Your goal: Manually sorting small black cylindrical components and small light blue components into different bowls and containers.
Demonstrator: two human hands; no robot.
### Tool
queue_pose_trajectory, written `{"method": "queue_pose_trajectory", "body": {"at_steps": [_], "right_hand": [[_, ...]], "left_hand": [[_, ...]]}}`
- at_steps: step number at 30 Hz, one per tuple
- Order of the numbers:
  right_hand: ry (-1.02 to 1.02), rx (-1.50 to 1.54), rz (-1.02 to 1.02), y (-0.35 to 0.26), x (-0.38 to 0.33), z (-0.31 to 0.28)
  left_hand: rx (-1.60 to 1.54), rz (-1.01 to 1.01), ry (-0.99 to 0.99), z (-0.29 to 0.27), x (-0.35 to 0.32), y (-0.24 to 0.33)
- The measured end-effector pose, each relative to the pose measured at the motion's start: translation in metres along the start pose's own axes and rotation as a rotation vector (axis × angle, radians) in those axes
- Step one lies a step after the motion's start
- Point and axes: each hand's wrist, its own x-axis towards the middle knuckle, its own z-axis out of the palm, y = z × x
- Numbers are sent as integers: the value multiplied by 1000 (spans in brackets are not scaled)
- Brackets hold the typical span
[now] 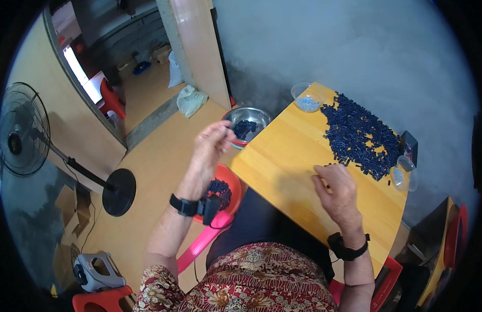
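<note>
My left hand (214, 144) is raised off the table's left edge, beside a steel bowl (261, 117) with dark pieces in it. Its fingers are pinched together; whatever is between them is too small to make out. Over the yellow table (287, 143), my right hand (338, 191) is closed, and a small dark tube-like piece (328, 186) shows at its fingers. A wide spread of the same dark blue pieces (360, 135) covers the table's far right part. Clear plastic bowls with small pale parts, one at the far corner (307, 103) and one at the right edge (400, 176), flank the spread.
Under my left forearm stands a red basin (231, 182) with dark pieces, next to a pink chair part (204, 242). A small black box (408, 145) sits at the table's right edge. Left are a standing fan (28, 130), a grey stool (98, 270) and a cardboard box (74, 208).
</note>
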Motion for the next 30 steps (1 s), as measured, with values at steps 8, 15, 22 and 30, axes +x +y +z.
{"method": "queue_pose_trajectory", "body": {"at_steps": [8, 15, 22, 30], "right_hand": [[-36, -64, 236, 7, -28, -47], [-86, -100, 348, 8, -30, -38], [-182, -110, 322, 7, -33, -30], [-142, -207, 350, 11, -45, -54]], "left_hand": [[-95, 63, 300, -105, 57, 3], [-260, 143, 526, -133, 103, 31], [111, 229, 277, -112, 87, 26], [605, -302, 25, -211, -13, -189]]}}
